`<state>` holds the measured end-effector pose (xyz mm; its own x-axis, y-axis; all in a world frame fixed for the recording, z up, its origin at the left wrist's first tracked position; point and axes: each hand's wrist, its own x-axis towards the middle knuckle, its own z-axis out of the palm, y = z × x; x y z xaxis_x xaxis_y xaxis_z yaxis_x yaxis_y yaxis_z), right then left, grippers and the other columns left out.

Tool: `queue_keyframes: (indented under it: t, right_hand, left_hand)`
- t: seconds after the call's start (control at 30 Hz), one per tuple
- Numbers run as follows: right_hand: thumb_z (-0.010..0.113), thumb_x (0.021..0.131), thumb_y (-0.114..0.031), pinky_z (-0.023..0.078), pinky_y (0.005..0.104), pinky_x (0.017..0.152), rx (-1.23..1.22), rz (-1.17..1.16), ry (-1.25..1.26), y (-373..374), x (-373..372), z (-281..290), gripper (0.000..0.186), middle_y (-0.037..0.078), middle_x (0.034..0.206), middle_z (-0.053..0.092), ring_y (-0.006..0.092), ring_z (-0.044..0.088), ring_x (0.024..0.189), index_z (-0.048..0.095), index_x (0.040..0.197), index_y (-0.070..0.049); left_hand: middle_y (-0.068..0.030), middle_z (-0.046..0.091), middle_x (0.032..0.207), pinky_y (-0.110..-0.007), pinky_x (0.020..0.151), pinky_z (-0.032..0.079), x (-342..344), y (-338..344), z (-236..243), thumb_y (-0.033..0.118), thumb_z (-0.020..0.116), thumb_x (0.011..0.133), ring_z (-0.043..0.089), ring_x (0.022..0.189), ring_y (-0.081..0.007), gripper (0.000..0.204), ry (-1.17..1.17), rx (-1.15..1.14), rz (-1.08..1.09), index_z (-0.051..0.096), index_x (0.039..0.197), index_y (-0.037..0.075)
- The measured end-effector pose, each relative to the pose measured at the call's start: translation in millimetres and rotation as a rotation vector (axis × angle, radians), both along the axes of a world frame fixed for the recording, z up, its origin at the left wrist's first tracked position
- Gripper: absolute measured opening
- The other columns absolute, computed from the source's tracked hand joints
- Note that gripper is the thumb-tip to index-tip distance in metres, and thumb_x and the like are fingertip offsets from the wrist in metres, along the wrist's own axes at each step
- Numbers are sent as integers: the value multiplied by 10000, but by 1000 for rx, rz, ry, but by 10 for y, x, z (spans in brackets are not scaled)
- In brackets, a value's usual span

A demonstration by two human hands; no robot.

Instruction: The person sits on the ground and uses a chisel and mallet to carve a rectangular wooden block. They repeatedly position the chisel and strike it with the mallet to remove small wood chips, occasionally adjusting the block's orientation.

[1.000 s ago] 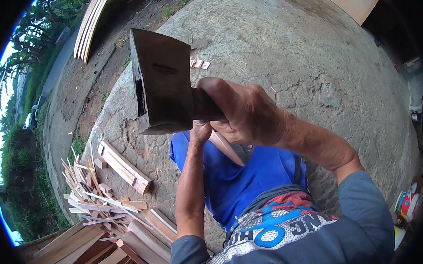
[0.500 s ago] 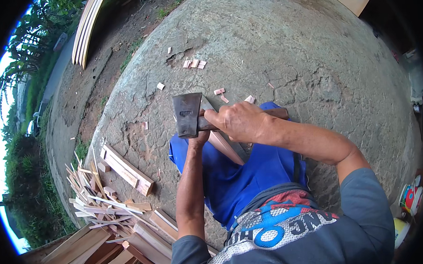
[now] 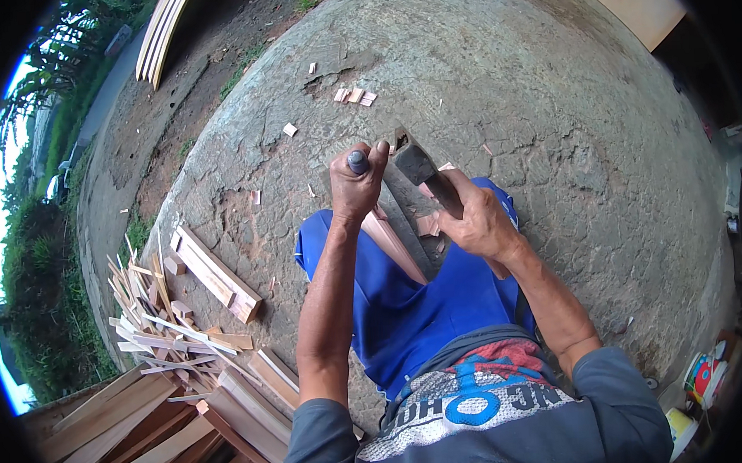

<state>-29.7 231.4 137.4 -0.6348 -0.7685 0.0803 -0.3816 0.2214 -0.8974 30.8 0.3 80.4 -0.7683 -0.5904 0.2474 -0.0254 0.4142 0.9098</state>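
Observation:
My left hand (image 3: 356, 191) is wrapped around an upright tool that looks like a chisel (image 3: 357, 161); only its round butt end shows above the fist, and its blade is hidden. My right hand (image 3: 482, 223) grips a hatchet (image 3: 416, 162) by its wooden handle close under the dark metal head. The head is up beside my left fist, apart from the chisel. Below, between my blue-clad legs, lies a pinkish length of wood (image 3: 395, 245) next to a dark flat board (image 3: 415, 239). A wood chip (image 3: 429, 223) rests near my right fingers.
Small wood chips (image 3: 355, 96) dot the rough concrete floor (image 3: 548, 116). To the left are a notched wooden piece (image 3: 217, 275) and a heap of offcuts (image 3: 173, 343), with planks (image 3: 255, 414) nearer me. Containers (image 3: 704, 378) stand at the right edge.
The hatchet has swung right and turned, its head now seen more end-on. My left fist and the chisel butt, hidden behind it before, now show. A chip shows near my right hand.

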Motion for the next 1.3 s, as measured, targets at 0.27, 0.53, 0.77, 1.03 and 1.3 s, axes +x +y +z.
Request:
queue_keyframes:
  t: [0.27,0.53,0.77,1.03,1.3]
  right_hand:
    - [711,891,-164,581,438,780,103,-50,-187,124,56,-11,458,224,891,726,354,760,883,569,1296,-3]
    - [723,891,-191,566,437,780,106,-58,-138,146,82,-163,450,200,893,723,334,752,868,575,1280,-19]
    - [720,906,-196,570,432,814,117,-49,-147,156,96,-178,456,208,947,738,334,758,924,575,1297,-10]
    - [711,915,-187,572,431,834,120,-35,-160,136,93,-202,452,218,972,743,337,761,963,574,1303,-2]
    - [687,925,-166,574,430,890,49,-8,-127,115,135,-205,498,241,1069,745,353,756,1035,558,1376,2]
  left_hand:
    - [40,510,522,-283,437,375,18,-76,-112,280,739,1020,485,482,-48,477,-7,-4,-14,544,626,95]
    - [47,499,526,-282,434,373,4,-111,-115,292,751,1011,473,485,-41,493,-15,-18,-5,516,624,97]
    - [0,352,580,-353,487,327,-8,-61,-88,262,765,986,328,580,-88,530,-40,83,27,431,632,54]
    - [0,355,582,-347,486,322,36,-76,-93,259,775,983,330,582,-87,530,-26,86,39,438,632,50]
    - [1,371,573,-348,486,330,50,-30,-8,251,775,983,343,580,-81,517,-31,35,12,451,634,48]
